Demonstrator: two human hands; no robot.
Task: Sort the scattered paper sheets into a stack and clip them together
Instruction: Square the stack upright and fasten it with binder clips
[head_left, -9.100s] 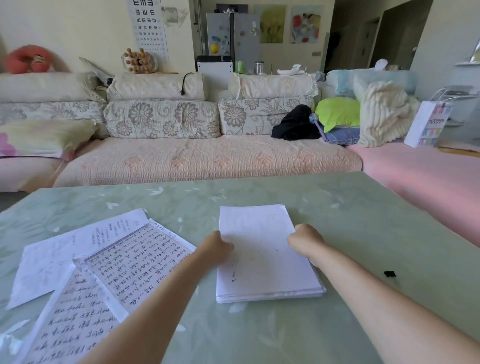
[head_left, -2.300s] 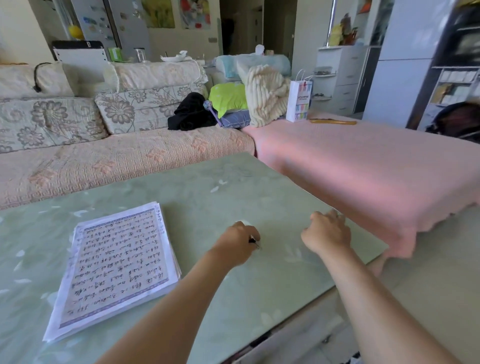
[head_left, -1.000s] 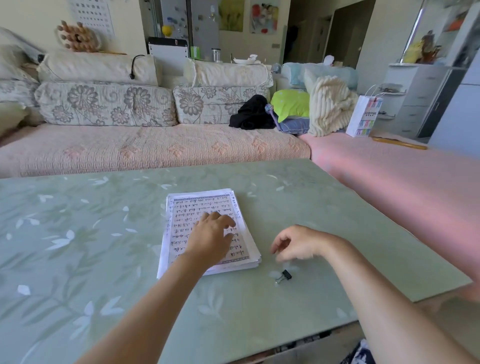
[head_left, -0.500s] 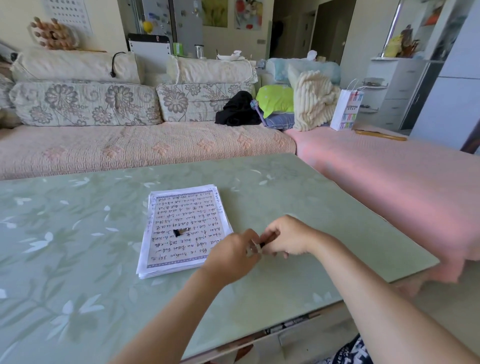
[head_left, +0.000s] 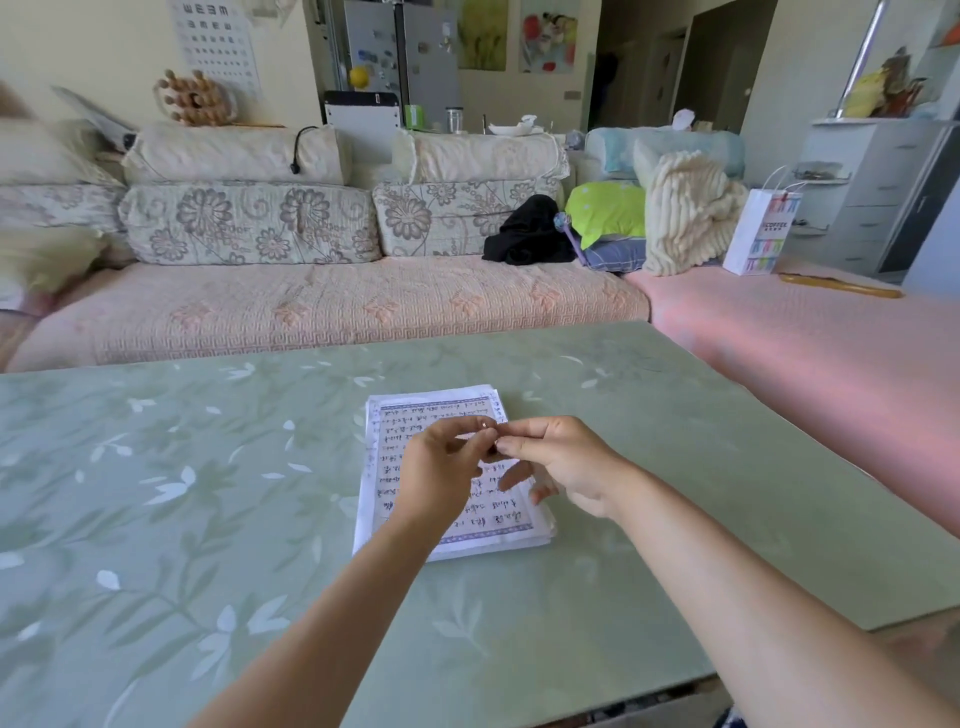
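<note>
Pinching pair, left hand (head_left: 441, 470) and right hand (head_left: 563, 467): gripped clip (head_left: 491, 451) between fingertips from either side, seemingly a small binder type.
Paper stack (head_left: 441, 408): lay flat on table (head_left: 208, 493) directly beneath, long axis pointing away, far short edge just past fingertips.

**Sheets stacked, clip held over them**

I see the paper stack (head_left: 498, 522) lying flat on the green table (head_left: 208, 493). Its edges are roughly squared, and a bordered, handwritten sheet is on top. The small black binder clip (head_left: 490, 451) sits over its far half, pinched between the fingertips of my left hand (head_left: 441, 467) and right hand (head_left: 561, 462).
</note>
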